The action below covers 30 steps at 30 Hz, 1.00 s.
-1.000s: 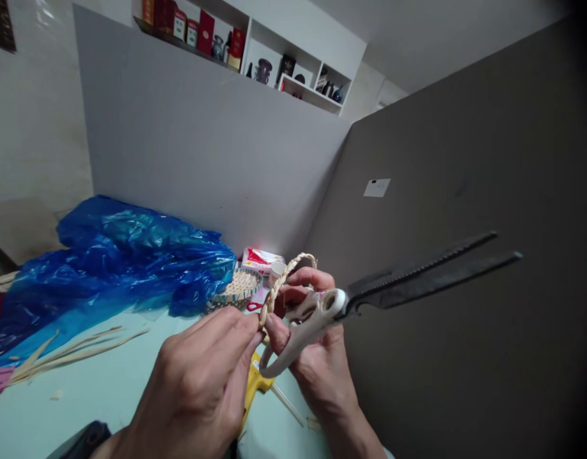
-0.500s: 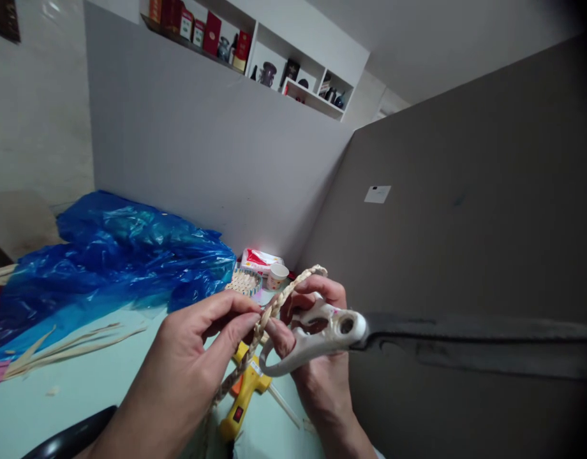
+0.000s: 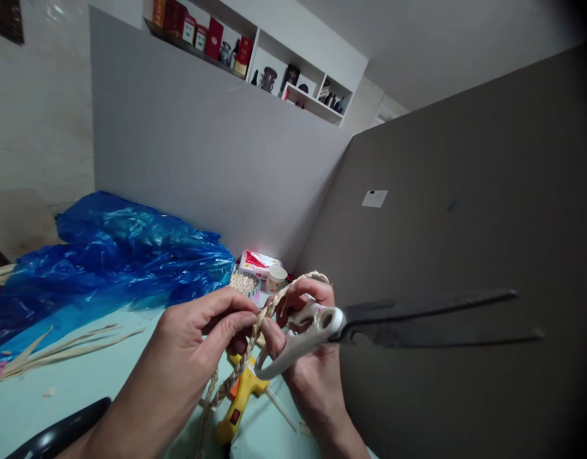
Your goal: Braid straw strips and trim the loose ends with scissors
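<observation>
A pale braided straw cord (image 3: 249,347) runs between my hands, its upper end curling over my right fingers and its lower part hanging in a loop. My left hand (image 3: 202,344) pinches the cord between thumb and forefinger. In my right hand (image 3: 307,357) are white-handled scissors (image 3: 317,328), the fingers through the handle loops and the dark blades parted, pointing right. The right fingertips also touch the cord. Below the hands, a yellow glue gun (image 3: 245,392) with a whitish glue stick (image 3: 280,408) lies on the table.
Crumpled blue plastic (image 3: 131,248) spreads over the left of the pale green table (image 3: 97,370). Loose dry straw strips (image 3: 73,350) lie before it. A paper cup (image 3: 275,278), a small woven basket (image 3: 245,282) and a red-white packet (image 3: 258,261) stand behind. A black curved object (image 3: 59,433) sits front left.
The scissors and my right hand have shifted slightly left, and the blades look wider apart. More of the cord's hanging loop shows below my left hand.
</observation>
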Available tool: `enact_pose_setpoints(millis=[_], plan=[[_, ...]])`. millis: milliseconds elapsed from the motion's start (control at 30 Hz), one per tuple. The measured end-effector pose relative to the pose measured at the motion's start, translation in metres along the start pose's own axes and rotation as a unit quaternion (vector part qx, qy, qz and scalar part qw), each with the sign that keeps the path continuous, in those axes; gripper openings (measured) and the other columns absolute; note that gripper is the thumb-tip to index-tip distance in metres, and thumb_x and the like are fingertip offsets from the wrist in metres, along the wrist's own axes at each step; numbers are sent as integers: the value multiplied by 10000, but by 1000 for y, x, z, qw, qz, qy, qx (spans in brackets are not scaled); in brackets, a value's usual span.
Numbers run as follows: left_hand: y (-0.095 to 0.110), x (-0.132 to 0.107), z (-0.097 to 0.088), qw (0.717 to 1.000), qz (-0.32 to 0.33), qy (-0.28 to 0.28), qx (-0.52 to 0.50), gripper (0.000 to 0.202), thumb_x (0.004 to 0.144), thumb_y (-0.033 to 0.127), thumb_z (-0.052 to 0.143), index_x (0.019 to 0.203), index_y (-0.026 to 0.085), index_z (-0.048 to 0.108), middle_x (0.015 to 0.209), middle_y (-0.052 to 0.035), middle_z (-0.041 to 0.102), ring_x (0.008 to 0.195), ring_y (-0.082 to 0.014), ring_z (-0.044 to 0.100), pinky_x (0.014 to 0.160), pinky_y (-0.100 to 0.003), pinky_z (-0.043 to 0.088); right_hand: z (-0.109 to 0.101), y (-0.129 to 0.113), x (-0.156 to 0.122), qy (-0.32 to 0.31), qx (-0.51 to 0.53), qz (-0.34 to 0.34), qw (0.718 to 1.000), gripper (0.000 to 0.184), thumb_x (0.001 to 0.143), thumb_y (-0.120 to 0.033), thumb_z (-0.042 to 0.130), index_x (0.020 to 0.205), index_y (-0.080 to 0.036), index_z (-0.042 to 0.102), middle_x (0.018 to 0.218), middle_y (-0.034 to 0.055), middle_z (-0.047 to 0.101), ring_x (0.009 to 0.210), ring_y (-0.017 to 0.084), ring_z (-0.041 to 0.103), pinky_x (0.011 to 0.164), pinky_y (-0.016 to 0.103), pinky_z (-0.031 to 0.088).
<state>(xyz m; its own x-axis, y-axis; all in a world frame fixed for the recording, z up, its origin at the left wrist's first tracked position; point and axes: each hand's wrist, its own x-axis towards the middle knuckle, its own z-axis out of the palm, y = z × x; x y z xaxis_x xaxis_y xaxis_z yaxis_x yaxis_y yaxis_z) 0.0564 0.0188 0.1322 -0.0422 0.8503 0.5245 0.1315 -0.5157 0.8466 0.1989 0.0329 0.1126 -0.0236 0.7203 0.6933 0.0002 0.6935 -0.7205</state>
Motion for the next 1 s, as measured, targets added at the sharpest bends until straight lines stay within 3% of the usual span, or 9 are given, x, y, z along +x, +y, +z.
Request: enact_pose_setpoints(millis=[267, 500, 600, 733, 867, 1000], plan=[[-14, 2, -6, 997, -60, -48, 26, 164, 844, 279, 636, 715, 243, 731, 622, 54, 699, 577, -114, 649, 562, -151, 501, -2, 13, -1, 20, 49, 57, 997, 380, 756, -190, 797, 1045, -274, 565, 792, -60, 635, 720, 110, 615, 690, 230, 524], [-9, 0, -16, 987, 32, -107, 119, 152, 891, 255, 580, 796, 234, 696, 655, 52, 720, 574, -112, 676, 569, -182, 483, -3, 10, 2, 5, 124, 146, 982, 456, 641, -199, 903, 988, -261, 614, 746, -75, 671, 687, 85, 624, 671, 184, 507], [-3, -3, -17, 982, 70, -102, 141, 150, 889, 235, 582, 768, 236, 673, 675, 58, 717, 584, -96, 680, 571, -156, 481, -5, 7, 3, -14, 140, 175, 974, 455, 631, -186, 911, 966, -252, 609, 729, -70, 687, 657, 85, 629, 648, 183, 510], [2, -5, -17, 979, 118, -75, 151, 138, 873, 190, 575, 767, 240, 647, 670, 79, 702, 567, -72, 671, 583, -126, 482, -10, -4, 7, -50, 155, 148, 975, 445, 625, -113, 907, 953, -258, 644, 766, -63, 719, 697, 84, 675, 665, 163, 539], [0, -1, -17, 975, 129, -62, 172, 116, 863, 189, 580, 767, 229, 632, 654, 69, 691, 544, -81, 670, 568, -134, 491, -13, -8, 13, -110, 212, 188, 953, 492, 624, -111, 913, 1001, -256, 633, 825, -30, 769, 716, 114, 735, 713, 208, 591], [-5, 2, -14, 972, 128, -72, 181, 112, 857, 200, 585, 749, 226, 599, 653, 59, 685, 553, -88, 670, 572, -137, 495, -11, -3, 13, -62, 223, 197, 953, 457, 689, -205, 898, 1037, -245, 603, 798, -17, 768, 709, 118, 731, 680, 206, 573]])
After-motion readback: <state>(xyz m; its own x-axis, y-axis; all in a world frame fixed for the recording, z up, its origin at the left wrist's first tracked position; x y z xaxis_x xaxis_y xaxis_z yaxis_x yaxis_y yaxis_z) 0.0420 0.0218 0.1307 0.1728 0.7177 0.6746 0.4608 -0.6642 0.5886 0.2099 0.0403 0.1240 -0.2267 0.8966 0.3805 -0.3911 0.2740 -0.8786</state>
